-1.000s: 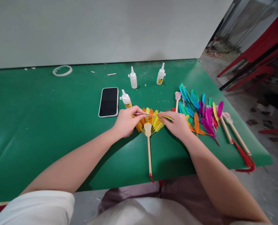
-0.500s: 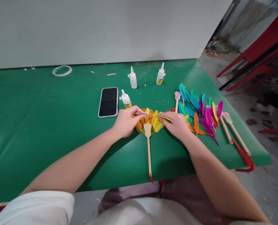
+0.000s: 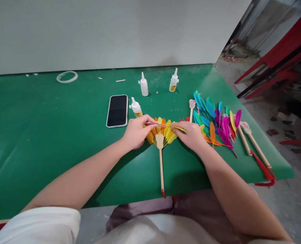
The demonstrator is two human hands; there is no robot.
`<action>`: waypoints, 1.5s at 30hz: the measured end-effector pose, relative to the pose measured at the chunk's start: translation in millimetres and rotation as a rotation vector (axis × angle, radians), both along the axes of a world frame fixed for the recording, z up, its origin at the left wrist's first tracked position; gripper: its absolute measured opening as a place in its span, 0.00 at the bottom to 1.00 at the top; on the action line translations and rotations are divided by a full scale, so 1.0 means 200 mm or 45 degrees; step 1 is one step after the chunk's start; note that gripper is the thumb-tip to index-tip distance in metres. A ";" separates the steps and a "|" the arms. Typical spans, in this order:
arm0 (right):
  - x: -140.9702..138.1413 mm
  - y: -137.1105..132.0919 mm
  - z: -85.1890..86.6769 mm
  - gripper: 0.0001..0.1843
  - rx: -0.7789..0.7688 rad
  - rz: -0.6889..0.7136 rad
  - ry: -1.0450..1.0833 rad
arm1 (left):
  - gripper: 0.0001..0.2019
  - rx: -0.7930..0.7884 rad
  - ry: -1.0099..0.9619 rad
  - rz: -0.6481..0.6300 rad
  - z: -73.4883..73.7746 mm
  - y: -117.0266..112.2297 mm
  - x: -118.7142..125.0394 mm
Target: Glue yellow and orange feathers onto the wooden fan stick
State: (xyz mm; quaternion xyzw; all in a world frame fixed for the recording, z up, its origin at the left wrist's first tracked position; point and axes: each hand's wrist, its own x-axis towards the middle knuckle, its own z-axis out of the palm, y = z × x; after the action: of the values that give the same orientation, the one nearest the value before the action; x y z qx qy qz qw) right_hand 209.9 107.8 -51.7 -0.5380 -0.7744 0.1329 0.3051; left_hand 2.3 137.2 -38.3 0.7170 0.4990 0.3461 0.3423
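A small fan of yellow and orange feathers (image 3: pixel 165 130) lies on the green table (image 3: pixel 51 135), with a wooden stick handle (image 3: pixel 161 166) that points toward me and ends in a red tassel. My left hand (image 3: pixel 137 131) is closed on thin tweezers (image 3: pixel 156 124) whose tips reach over the fan's feathers. My right hand (image 3: pixel 189 134) pinches a yellow feather (image 3: pixel 178 127) at the fan's right edge. Both hands rest on the table beside the fan.
A pile of loose coloured feathers (image 3: pixel 216 122) lies to the right, with wooden sticks (image 3: pixel 252 144) and a red tassel (image 3: pixel 265 173) near the table corner. Three glue bottles (image 3: pixel 144 84) and a dark phone (image 3: pixel 117 110) sit behind the fan. A white ring (image 3: pixel 67 76) lies far left.
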 end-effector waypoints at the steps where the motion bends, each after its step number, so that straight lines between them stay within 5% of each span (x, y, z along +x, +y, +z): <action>1: 0.00 0.00 0.00 0.11 0.004 0.002 -0.001 | 0.04 0.001 -0.001 -0.001 0.00 0.00 0.00; 41: 0.01 0.00 -0.02 0.11 0.027 -0.175 0.202 | 0.04 -0.016 0.004 -0.008 0.03 0.00 -0.01; 45: 0.08 0.03 -0.04 0.16 0.148 -0.200 -0.025 | 0.05 -0.057 -0.073 -0.044 0.04 0.01 -0.02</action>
State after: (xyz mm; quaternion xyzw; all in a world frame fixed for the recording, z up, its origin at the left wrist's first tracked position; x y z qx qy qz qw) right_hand 225.9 112.9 -59.2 -0.5796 -0.7394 0.0580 0.3376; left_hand -0.9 138.5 -31.2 0.7075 0.4843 0.3492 0.3782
